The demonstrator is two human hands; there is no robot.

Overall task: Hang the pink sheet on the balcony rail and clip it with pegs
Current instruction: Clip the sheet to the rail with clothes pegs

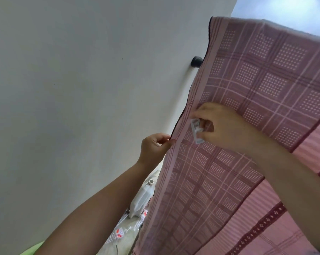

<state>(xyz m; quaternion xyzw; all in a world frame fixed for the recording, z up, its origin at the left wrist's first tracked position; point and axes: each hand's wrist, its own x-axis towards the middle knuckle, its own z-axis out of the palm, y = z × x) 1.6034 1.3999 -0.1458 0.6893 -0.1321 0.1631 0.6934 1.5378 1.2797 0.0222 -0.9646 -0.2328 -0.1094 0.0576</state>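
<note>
Pink sheet [247, 107], checked with dotted squares, hangs draped over the rail beside a white wall [63, 89]; a black rail mount [197, 61] shows at the wall. Left hand [153, 148] pinches the sheet's dark side edge. Right hand [223, 126] grips a white peg [197, 130] against the fabric near that edge.

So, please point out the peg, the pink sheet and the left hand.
peg [197, 131], head view, on its pale plastic body.
pink sheet [262, 74], head view, on the checked cloth.
left hand [153, 148], head view, on the back of the hand.
</note>
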